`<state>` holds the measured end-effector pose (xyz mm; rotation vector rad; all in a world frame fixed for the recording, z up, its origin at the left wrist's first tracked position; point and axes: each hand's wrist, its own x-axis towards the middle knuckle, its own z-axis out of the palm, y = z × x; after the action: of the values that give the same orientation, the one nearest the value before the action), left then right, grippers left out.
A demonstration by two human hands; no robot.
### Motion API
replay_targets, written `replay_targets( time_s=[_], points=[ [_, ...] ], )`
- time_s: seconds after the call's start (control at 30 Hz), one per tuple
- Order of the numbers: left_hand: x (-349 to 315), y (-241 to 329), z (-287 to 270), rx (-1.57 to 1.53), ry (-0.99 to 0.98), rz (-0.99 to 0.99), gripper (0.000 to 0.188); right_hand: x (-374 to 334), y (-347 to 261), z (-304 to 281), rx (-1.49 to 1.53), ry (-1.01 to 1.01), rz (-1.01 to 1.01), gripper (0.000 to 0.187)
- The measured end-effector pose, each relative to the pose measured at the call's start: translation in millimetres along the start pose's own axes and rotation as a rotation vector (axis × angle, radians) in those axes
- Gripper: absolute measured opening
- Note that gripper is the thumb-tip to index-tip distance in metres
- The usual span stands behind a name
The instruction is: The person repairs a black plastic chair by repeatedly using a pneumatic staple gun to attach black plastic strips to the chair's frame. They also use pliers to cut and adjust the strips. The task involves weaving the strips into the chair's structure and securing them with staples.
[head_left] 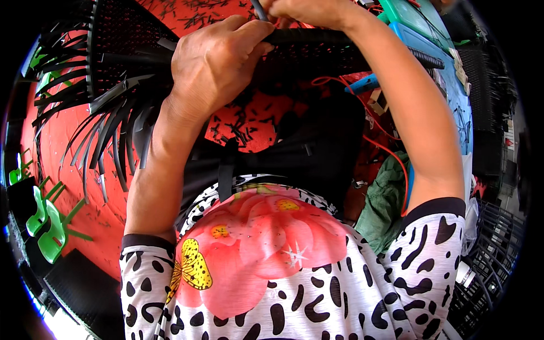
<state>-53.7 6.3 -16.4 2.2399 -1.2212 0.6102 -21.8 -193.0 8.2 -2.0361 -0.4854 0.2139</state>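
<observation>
Across my lap lies a black woven panel [127,34] of flat plastic strips, with many loose strip ends [122,122] fanning out on its left side. My left hand [218,62] is closed at the panel's rolled edge [309,38], fingers curled and thumb pressed in. At the top of the view my right hand [309,11] is bent inward, its fingers pinched close to the left hand and partly cut off by the frame. A short dark grey strip [259,10] stands up between the two hands, at the right fingertips.
Black strip scraps litter the red floor [243,122]. To the right are a blue table [462,107], a blue-handled tool [362,84], a red cord [391,148] and green cloth [382,201]. Green chairs [51,232] stand at left; black woven pieces [487,102] are stacked at far right.
</observation>
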Motion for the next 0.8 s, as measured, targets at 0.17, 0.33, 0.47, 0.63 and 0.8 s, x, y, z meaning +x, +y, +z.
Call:
replay_targets(
  time_s=[0.17, 0.33, 0.47, 0.63, 0.8],
  points=[
    [1, -2, -2, -0.028, -0.003, 0.017, 0.021, -8, -10, 1, -0.566, 0.003, -0.116, 0.025],
    [4, -7, -12, -0.165, -0.068, 0.077, 0.036, -6, -23, 1, -0.532, 0.049, -0.028, 0.019],
    [1, -10, -13, -0.199, -0.068, 0.114, 0.042, 1, -18, 7, -0.028, 0.062, 0.223, 0.02],
    [2, -8, -18, -0.235, -0.116, 0.087, 0.043, 1, 3, 1, 0.134, -0.067, 0.225, 0.019],
    [7, -5, -23, -0.302, -0.181, 0.055, 0.041, 0, -6, 3, 0.06, -0.236, 0.313, 0.017]
  ],
)
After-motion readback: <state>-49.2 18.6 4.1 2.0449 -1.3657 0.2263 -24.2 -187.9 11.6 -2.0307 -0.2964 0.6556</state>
